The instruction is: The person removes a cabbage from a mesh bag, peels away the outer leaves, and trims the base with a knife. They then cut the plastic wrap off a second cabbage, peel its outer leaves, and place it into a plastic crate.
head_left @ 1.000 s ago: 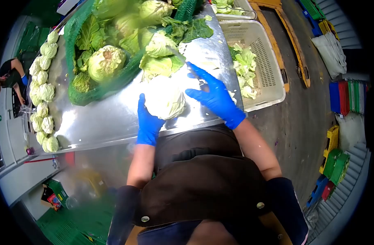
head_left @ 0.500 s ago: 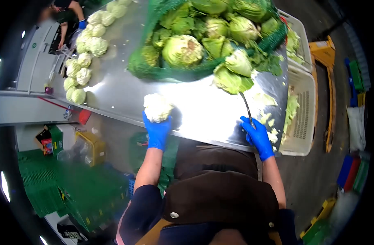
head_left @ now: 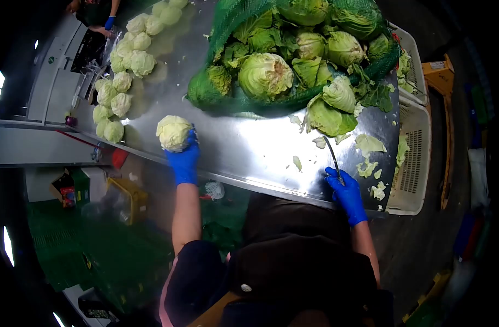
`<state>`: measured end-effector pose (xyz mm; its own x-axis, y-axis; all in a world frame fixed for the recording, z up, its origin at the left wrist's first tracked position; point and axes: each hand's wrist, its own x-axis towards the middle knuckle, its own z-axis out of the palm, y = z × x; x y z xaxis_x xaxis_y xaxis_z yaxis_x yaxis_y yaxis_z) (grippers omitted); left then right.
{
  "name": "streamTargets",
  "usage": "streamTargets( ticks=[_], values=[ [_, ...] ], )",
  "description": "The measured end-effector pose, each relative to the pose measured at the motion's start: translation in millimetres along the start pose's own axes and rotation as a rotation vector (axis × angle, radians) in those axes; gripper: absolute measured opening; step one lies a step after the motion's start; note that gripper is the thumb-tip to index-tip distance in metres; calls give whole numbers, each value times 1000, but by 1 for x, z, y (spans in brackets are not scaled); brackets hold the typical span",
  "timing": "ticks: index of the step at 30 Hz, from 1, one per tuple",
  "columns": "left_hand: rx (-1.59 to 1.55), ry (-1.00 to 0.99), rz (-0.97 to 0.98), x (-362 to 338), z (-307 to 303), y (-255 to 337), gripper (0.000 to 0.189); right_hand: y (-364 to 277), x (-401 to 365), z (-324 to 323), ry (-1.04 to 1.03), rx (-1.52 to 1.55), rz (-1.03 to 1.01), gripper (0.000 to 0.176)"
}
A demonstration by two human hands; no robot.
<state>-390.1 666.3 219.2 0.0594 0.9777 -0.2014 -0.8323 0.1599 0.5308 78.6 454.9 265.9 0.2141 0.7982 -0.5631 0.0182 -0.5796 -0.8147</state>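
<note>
A pale, trimmed cabbage (head_left: pixel 173 133) rests in my left hand (head_left: pixel 184 158), its blue-gloved fingers wrapped round the near and right sides, over the front edge of the metal table (head_left: pixel 233 147). My right hand (head_left: pixel 346 195), also gloved in blue, is closed round the handle of a knife (head_left: pixel 333 155) with a thin dark curved blade pointing away from me. Just past the blade's tip lies a green cabbage (head_left: pixel 330 117) with loose outer leaves. Behind it, a green net sack (head_left: pixel 244 109) spills untrimmed cabbages (head_left: pixel 266 75).
Trimmed cabbages (head_left: pixel 121 82) line the table's left side. Leaf scraps (head_left: pixel 369 144) lie near my right hand. Pale plastic crates (head_left: pixel 416 158) with leaves stand beyond the right edge, near an orange pallet truck (head_left: pixel 443 82). Another person's gloved hand (head_left: pixel 110 23) shows at far left.
My left hand has carried the trimmed cabbage to the left across the table. My right hand keeps hold of the knife at nearly the same spot. The whole view has shifted slightly.
</note>
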Motion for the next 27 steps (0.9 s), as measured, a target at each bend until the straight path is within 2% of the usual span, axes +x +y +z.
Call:
streamTargets(
  ticks=[3,5,8,11,12,13,15,16,17,19,21,27],
  values=[
    [-401,-95,-212,-18,37,-40,58,-1,-1,3,-34,-75,10,32],
    [-406,-130,-313,-34,74,-73,58,-3,-1,5,-22,-79,-11,33],
    [-142,-125,-253,-62,128,-121,60,-17,-2,4,97,-52,-150,37],
    [56,37,-418,-79,141,-175,67,-25,-3,-7,277,-214,-387,42],
    [329,-133,-396,-79,140,-195,69,-27,-4,-11,347,-330,-441,45],
    [732,-276,-251,-77,151,-212,75,-29,-6,-14,414,-449,-492,49],
    [1123,-392,-145,-98,195,-239,86,-34,-13,-22,473,-492,-521,48],
    [1253,-441,-62,-100,196,-259,95,-29,-13,-26,500,-535,-535,50],
    [1402,-469,-47,-105,208,-270,97,-22,-12,-30,522,-576,-552,52],
    [1498,-470,-133,-111,216,-292,101,-14,-16,-39,454,-712,-387,61],
    [1637,-500,-123,-115,216,-309,104,-1,-15,-44,480,-833,-348,59],
    [1781,-496,-152,-110,212,-328,110,17,-23,-45,463,-778,-392,64]
  ],
)
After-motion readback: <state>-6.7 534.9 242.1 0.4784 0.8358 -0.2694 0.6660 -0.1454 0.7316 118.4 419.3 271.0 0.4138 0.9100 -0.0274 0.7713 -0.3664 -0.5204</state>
